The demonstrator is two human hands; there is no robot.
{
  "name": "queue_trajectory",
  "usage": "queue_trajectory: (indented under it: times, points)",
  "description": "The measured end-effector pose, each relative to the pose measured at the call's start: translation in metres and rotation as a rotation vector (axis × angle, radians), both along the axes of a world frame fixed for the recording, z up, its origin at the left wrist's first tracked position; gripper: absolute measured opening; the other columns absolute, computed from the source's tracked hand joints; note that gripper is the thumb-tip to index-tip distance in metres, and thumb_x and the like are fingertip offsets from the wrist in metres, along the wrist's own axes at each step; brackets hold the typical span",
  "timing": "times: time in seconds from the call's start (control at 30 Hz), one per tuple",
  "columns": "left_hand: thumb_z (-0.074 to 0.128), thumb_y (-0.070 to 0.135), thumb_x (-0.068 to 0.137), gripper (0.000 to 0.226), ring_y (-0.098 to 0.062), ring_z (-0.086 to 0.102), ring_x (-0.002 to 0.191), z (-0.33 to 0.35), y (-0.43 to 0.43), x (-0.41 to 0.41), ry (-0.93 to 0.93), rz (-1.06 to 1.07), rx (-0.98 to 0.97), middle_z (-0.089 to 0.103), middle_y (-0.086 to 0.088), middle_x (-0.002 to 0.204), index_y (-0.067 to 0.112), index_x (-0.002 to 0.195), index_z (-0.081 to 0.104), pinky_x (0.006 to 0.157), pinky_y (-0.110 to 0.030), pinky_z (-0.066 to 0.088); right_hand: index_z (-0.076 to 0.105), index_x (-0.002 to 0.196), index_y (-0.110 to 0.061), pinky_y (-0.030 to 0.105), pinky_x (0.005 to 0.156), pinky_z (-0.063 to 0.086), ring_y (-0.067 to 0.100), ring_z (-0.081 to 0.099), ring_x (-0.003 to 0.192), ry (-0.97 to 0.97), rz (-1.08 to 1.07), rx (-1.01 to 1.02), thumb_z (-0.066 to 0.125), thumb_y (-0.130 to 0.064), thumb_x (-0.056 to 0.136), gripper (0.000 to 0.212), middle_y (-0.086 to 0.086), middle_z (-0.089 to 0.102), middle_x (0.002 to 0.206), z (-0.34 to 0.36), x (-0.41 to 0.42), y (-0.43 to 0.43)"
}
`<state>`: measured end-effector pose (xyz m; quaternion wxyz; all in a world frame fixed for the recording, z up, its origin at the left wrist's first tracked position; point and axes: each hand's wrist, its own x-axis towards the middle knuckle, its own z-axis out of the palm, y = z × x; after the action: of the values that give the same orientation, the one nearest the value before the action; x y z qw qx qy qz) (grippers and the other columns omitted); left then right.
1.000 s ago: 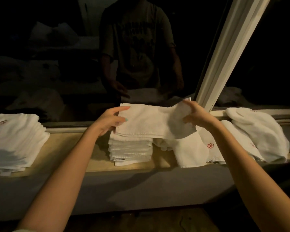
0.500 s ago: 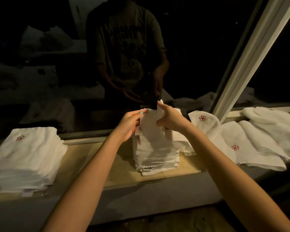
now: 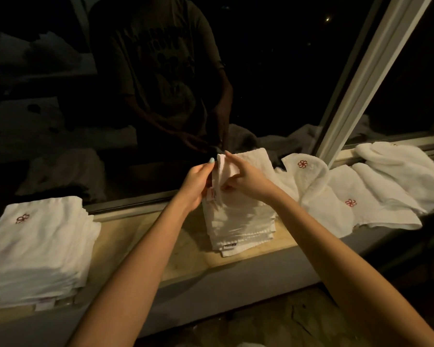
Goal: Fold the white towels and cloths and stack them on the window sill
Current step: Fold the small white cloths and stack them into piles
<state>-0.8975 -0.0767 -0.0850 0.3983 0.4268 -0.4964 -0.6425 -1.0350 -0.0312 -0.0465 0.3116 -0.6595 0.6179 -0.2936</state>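
Head view: the left grip [image 3: 197, 182] and the right grip [image 3: 246, 180] meet thumb to thumb over the middle of the window sill [image 3: 145, 236]. Both pinch the top edge of one white cloth [image 3: 223, 166]. The left grip has thumb and fingers curled on the cloth's left side, where a label with red print [image 3: 212, 194] hangs. The right grip pinches it from the right with the forefinger raised along the fold.

A second ago the same cloth was stretched wide between grips held well apart. Half a second ago they had already come together, and now they sit a little closer, with the cloth doubled and upright. Its lower part hangs down to the middle stack [image 3: 238, 226] of folded white cloths, which reaches the sill's front edge. Whether it rests on the stack cannot be told.

A taller stack of folded towels [image 3: 38, 246], with a red flower mark on top, sits at the sill's left end. Loose towels [image 3: 356, 204] with the same mark lie unfolded toward the right end and drape over the front edge. Behind them the white window frame [image 3: 368, 78] slants up, and the dark glass [image 3: 273, 71] mirrors the person.
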Motion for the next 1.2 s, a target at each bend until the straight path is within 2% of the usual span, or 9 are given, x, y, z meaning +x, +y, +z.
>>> queue_trajectory:
  times: [0.2,0.27,0.37,0.43,0.57,0.67,0.8,1.03,1.2]
  points:
    - [0.060,0.013,0.093,0.006,-0.029,0.066,0.091,-0.003,-0.001,-0.015,-0.150,0.060,-0.092,0.069,-0.012,0.094,0.014,0.093,0.066,0.085,-0.043,0.053,0.034,0.146,-0.009,0.031,0.076,0.059,0.022,0.069,0.083,-0.413,-0.032,0.055,0.040,0.007,0.096,0.053,0.009,0.055,0.125,0.008,-0.024,0.002]
    - [0.059,0.010,0.093,0.007,-0.034,0.066,0.094,-0.003,-0.001,-0.017,-0.173,0.092,-0.073,0.069,-0.019,0.099,0.008,0.096,0.065,0.085,-0.046,0.053,0.054,0.130,-0.004,0.028,0.065,0.056,0.013,0.065,0.068,-0.243,-0.195,-0.161,0.047,0.002,0.095,0.036,0.011,0.064,0.105,0.014,-0.042,-0.006]
    - [0.055,0.010,0.095,0.009,-0.031,0.066,0.095,0.000,0.001,-0.014,-0.129,0.053,-0.047,0.068,-0.018,0.103,0.007,0.100,0.062,0.083,-0.043,0.053,0.066,0.113,-0.007,0.024,0.069,0.045,0.017,0.062,0.081,0.213,-0.246,-0.318,0.056,-0.019,0.096,0.024,0.010,0.067,0.102,0.030,-0.076,-0.018]
    - [0.053,0.012,0.096,0.011,-0.026,0.065,0.100,0.003,0.002,-0.010,-0.091,0.034,-0.022,0.068,-0.012,0.108,0.011,0.103,0.061,0.084,-0.038,0.053,0.065,0.114,-0.006,0.018,0.067,0.045,0.016,0.060,0.080,0.285,-0.088,-0.126,0.053,-0.031,0.097,0.032,0.008,0.065,0.106,0.032,-0.093,-0.025]
    - [0.051,0.015,0.098,0.015,-0.025,0.063,0.109,0.008,-0.001,-0.010,-0.053,-0.003,0.010,0.066,-0.009,0.116,0.017,0.109,0.060,0.093,-0.041,0.051,0.062,0.109,-0.015,0.035,0.087,0.056,0.023,0.063,0.099,0.084,0.103,0.186,0.056,-0.050,0.089,0.040,0.005,0.063,0.108,0.025,-0.110,-0.036]
    - [0.047,0.014,0.099,0.013,-0.019,0.066,0.097,0.013,0.000,-0.015,-0.059,0.011,0.010,0.068,-0.004,0.103,0.017,0.102,0.059,0.078,-0.034,0.053,0.059,0.091,-0.011,0.024,0.068,0.054,0.020,0.061,0.081,0.050,0.188,0.194,0.065,-0.045,0.085,0.035,0.002,0.059,0.087,0.027,-0.116,-0.042]
    - [0.048,0.015,0.099,0.008,-0.019,0.066,0.083,0.019,0.004,-0.023,-0.083,0.041,-0.024,0.067,-0.003,0.089,0.012,0.096,0.055,0.069,-0.033,0.050,0.061,0.074,-0.010,0.043,0.093,0.049,0.031,0.059,0.098,-0.102,0.276,0.124,0.074,-0.043,0.075,0.035,0.003,0.058,0.101,0.037,-0.124,-0.041]
    - [0.047,0.013,0.099,0.007,-0.015,0.065,0.079,0.029,0.007,-0.032,-0.053,0.107,-0.078,0.065,-0.005,0.090,0.010,0.099,0.054,0.065,-0.029,0.052,0.058,0.095,-0.004,0.034,0.074,0.050,0.023,0.058,0.079,-0.034,0.418,-0.028,0.058,-0.036,0.093,0.032,0.015,0.061,0.092,0.054,-0.122,-0.033]
    - [0.047,0.008,0.098,0.010,-0.013,0.062,0.073,0.034,0.009,-0.043,-0.112,0.071,-0.148,0.061,-0.004,0.085,0.011,0.090,0.052,0.060,-0.026,0.048,0.065,0.097,0.005,0.032,0.064,0.043,0.023,0.053,0.071,0.191,0.366,0.095,0.057,-0.061,0.083,0.068,0.014,0.058,0.078,0.054,-0.137,-0.036]
